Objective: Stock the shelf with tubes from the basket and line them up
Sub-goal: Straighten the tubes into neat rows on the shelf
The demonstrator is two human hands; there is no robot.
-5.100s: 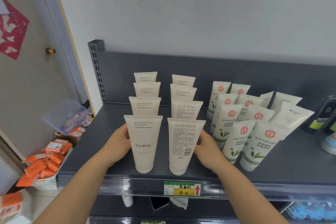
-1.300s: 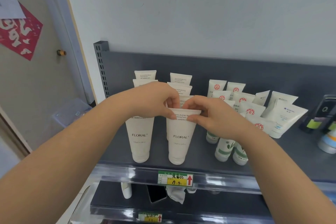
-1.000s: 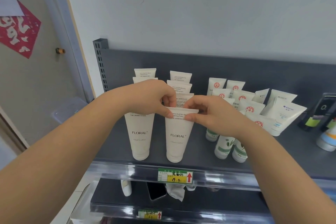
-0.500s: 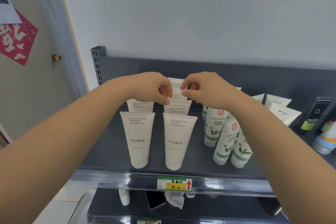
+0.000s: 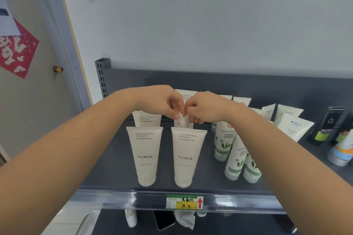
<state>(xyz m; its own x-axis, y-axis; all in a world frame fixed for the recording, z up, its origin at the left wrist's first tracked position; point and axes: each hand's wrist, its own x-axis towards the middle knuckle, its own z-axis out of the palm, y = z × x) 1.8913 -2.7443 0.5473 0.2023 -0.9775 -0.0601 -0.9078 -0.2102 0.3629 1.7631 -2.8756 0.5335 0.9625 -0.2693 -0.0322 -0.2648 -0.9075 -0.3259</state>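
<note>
Two columns of white FLORAL tubes stand cap-down on the dark grey shelf [image 5: 114,162]. The front left tube [image 5: 145,155] and front right tube [image 5: 188,158] face me. Behind the front right one, the second tube in the right column [image 5: 183,124] is pinched at its top edge by both my left hand [image 5: 164,102] and my right hand [image 5: 204,108], which meet above it. Another white tube [image 5: 147,119] stands behind the front left one, and a further one [image 5: 188,93] shows behind my hands. The basket is out of view.
Green-and-white tubes [image 5: 232,156] stand in rows to the right, with white tubes [image 5: 292,128] and dark bottles [image 5: 324,128] further right. A price label [image 5: 184,202] sits on the shelf's front rail. A wall and door frame lie to the left.
My hands left the front right tube and moved back to the tube behind it, pinching its top closer together than half a second ago. The view tilted up slightly.
</note>
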